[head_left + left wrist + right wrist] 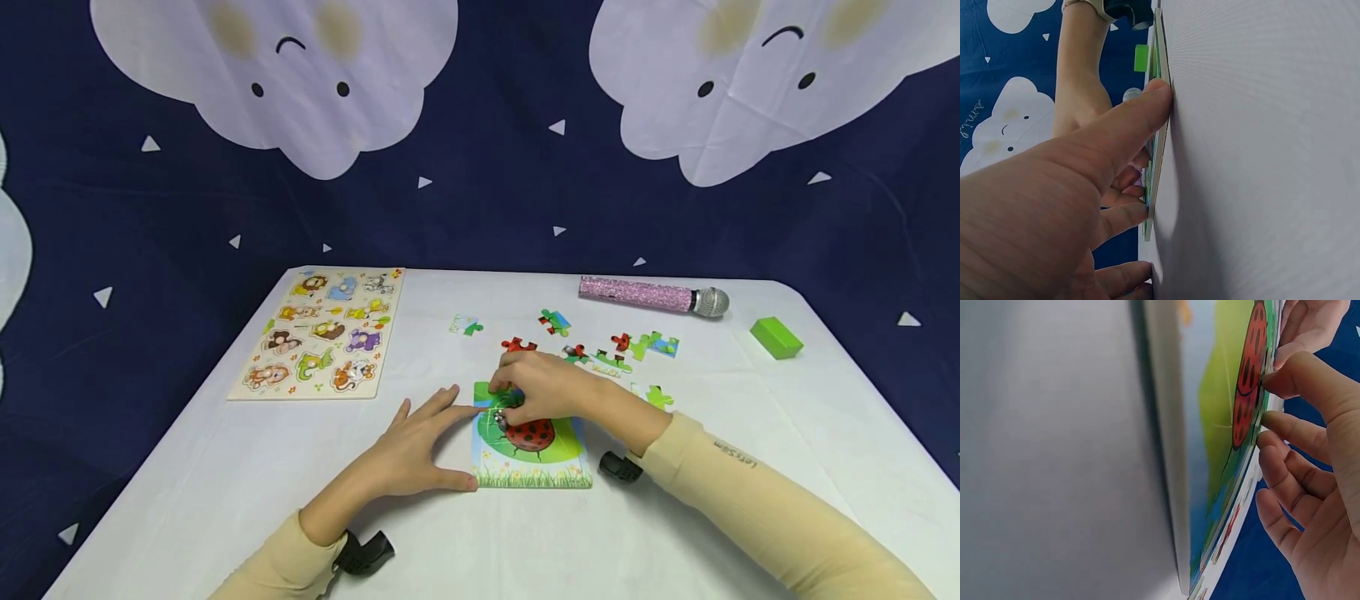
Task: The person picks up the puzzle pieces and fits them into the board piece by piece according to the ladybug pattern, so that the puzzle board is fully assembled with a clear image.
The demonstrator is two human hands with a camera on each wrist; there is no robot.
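A ladybug jigsaw puzzle board (531, 478) lies flat on the white table; its printed ladybug (1249, 378) also shows in the right wrist view. My right hand (547, 385) is over the board's upper left part, thumb and bent fingers pinching a green puzzle piece (510, 400) at its surface. Most of that piece is hidden by the fingers. My left hand (411, 450) lies spread at the board's left side. Its thumb (1159, 94) touches the lower left corner, and the index fingertip meets the left edge near the right thumb.
Loose puzzle pieces (555, 322) lie scattered behind and to the right of the board. An animal peg puzzle (367, 388) is at the back left. A pink glittery microphone (637, 293) and a green block (777, 337) lie at the back right.
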